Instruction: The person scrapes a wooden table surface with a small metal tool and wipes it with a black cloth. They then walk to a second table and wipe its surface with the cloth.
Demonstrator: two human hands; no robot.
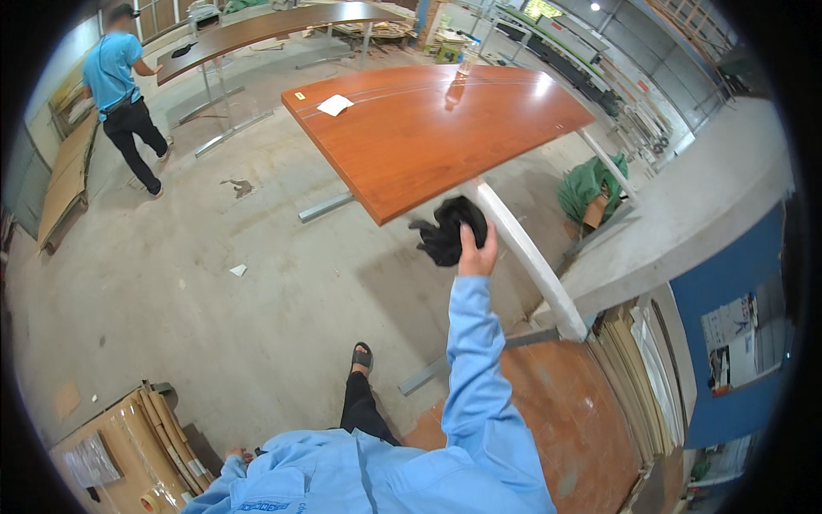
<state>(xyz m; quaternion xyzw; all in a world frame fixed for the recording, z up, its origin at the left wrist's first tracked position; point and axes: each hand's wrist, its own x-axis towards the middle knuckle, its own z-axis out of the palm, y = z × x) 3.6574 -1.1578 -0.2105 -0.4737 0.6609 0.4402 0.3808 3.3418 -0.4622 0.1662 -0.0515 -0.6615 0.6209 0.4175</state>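
My right hand [477, 251] is stretched forward, closed round a crumpled black cloth [451, 230]. The cloth hangs just off the near edge of a reddish-brown wooden tabletop [445, 137], beside its pale leg. On that tabletop lie a small white paper [335, 105] and, at the far edge, a clear bottle [467, 60]. Low down by my side, my left hand [240, 454] shows only in part, close to a stack of cardboard, and its fingers are too small to make out.
A person [120, 86] in a blue shirt touches a long brown table [274, 30] at the back left. Flattened cardboard [128, 445] stands at lower left. To the right are a white sloping beam [668, 223], a green sack [591, 190] and leaning panels [634, 377].
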